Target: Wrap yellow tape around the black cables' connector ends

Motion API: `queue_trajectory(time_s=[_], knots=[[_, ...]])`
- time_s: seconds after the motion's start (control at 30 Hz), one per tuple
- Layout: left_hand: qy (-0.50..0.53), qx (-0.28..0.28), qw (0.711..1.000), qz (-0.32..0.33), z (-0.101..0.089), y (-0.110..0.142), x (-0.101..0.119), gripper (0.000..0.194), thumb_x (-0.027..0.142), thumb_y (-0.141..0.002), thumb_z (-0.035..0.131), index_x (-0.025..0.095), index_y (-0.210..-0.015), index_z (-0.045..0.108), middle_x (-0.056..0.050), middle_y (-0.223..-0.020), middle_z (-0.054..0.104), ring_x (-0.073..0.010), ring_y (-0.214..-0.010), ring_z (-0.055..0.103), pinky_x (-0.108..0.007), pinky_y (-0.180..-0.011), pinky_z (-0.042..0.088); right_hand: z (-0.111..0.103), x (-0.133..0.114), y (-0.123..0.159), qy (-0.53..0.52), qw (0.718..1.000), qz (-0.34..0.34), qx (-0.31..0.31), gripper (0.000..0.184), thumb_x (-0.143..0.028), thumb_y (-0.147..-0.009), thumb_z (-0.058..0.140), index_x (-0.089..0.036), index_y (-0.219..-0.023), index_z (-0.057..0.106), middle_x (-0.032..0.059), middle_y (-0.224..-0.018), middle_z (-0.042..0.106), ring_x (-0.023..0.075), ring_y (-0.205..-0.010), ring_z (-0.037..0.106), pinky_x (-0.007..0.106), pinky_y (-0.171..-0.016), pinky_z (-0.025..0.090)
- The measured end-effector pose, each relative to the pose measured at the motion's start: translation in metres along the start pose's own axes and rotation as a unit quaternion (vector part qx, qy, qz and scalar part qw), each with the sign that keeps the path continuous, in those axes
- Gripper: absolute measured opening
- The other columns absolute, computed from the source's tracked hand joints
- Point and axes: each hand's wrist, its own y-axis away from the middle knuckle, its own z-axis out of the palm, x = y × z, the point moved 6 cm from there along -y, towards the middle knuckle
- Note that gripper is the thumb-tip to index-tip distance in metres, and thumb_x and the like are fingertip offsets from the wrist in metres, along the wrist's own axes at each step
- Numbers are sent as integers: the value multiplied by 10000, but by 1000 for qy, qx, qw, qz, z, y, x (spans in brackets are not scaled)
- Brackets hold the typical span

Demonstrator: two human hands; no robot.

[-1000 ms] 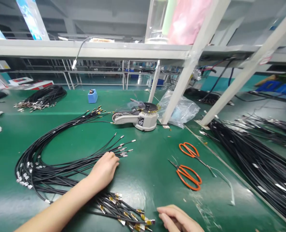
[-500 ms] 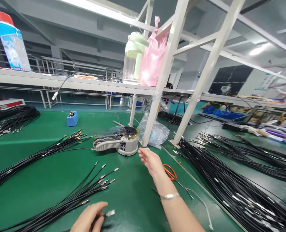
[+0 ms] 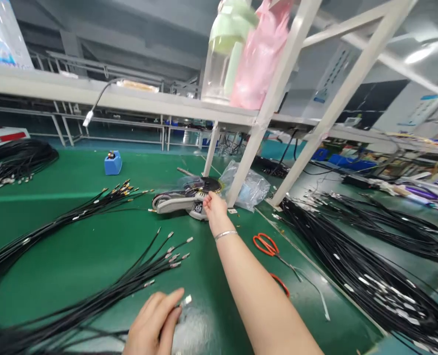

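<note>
My left hand (image 3: 154, 323) is closed around a black cable near the front edge, and the cable's silver connector (image 3: 187, 299) sticks out past the fingertips. My right hand (image 3: 215, 209) is stretched forward to the round tape dispenser (image 3: 182, 204), with its fingers curled together against the near side. Whatever those fingers pinch is too small to see. Left of my hands, a bundle of black cables (image 3: 130, 286) fans out into silver tips. Its other stretch (image 3: 82, 213) curves away behind, ending in yellow-wrapped tips close to the dispenser.
Orange-handled scissors (image 3: 266, 245) lie right of my forearm; a second orange handle (image 3: 281, 285) is partly covered by it. A blue block (image 3: 113, 163) stands at the back. Shelf posts (image 3: 253, 153) and a clear plastic bag (image 3: 250, 190) are behind. More cables (image 3: 348, 266) lie right.
My right hand has gone from the front edge up to the tape dispenser. My left hand has shifted off the bundle and now has a single cable end. The camera view has swung right.
</note>
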Motion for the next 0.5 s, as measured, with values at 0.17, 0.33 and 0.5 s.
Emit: queue_trajectory(time_s=[0.17,0.33,0.5], knots=[[41,-45,994,-95,-10,-6,7,238,189,-910,475,239,-1087,628,-18,-829,653,-118,-770,641,-187,-669,500,-2,-7,16,6,999,-27,-15,223,-270,-908,550,-145,-1091,575,57,-1044,627,165,-823,637,333,-687,549],[66,-27,989,-126,-11,-7,7,172,182,-894,513,226,-973,659,-6,-800,648,-114,-751,633,-194,-664,492,-53,18,100,40,989,-38,-136,106,-185,-802,665,-117,-721,658,-21,-642,616,67,-545,538,172,-516,442],[44,-25,995,-87,-10,-4,14,175,128,-875,535,215,-985,640,-9,-812,634,-115,-760,616,-211,-690,484,-120,76,193,156,964,-13,-216,191,-330,-727,725,-139,-729,710,24,-685,694,112,-615,568,218,-600,457]])
